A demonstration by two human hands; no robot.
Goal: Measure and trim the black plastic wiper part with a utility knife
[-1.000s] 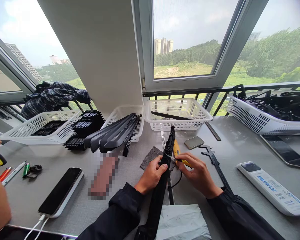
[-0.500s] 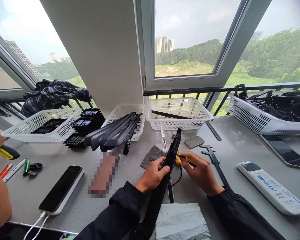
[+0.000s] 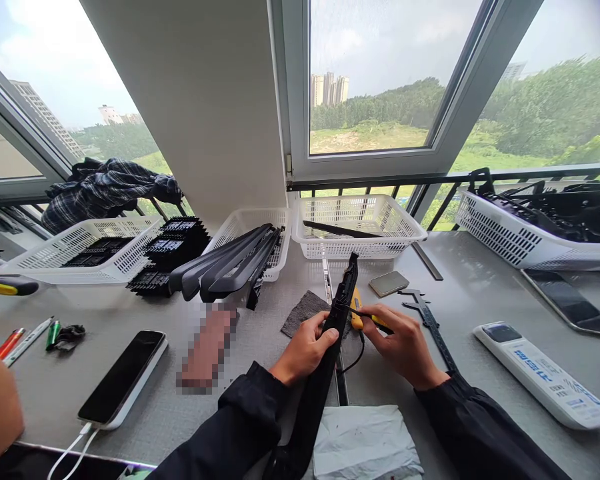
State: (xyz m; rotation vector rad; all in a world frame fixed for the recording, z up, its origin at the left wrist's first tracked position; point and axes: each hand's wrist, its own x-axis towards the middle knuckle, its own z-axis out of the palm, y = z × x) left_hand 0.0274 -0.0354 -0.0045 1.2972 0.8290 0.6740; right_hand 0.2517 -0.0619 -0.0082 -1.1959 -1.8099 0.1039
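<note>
My left hand (image 3: 303, 350) is closed round a long black plastic strip (image 3: 317, 393), which slants up and away from me. My right hand (image 3: 405, 343) pinches a slim tool (image 3: 381, 324) with a yellow-and-black handle. Its thin dark shaft reaches left to the strip's edge, just above my left thumb; the exact contact is too small to make out. Behind the strip lies a yellow object (image 3: 357, 313), partly hidden, with a thin black cable near it. A grey cloth (image 3: 303, 315) lies beside my left fingers, and a folded white sheet (image 3: 365, 440) lies nearer me.
White baskets (image 3: 360, 250) line the window side, one holding grey-black strips (image 3: 235, 267). A caliper (image 3: 433, 327), a small flat block (image 3: 389, 284) and a white boxy device (image 3: 545, 377) lie rightward. Leftward are a phone (image 3: 123, 380) and a co-worker's hand with a yellow-black tool (image 3: 10, 285).
The strip's far end has shifted slightly left and down, while the tool stays against it. At the far left, the co-worker's hand has moved left and their tool lies more level.
</note>
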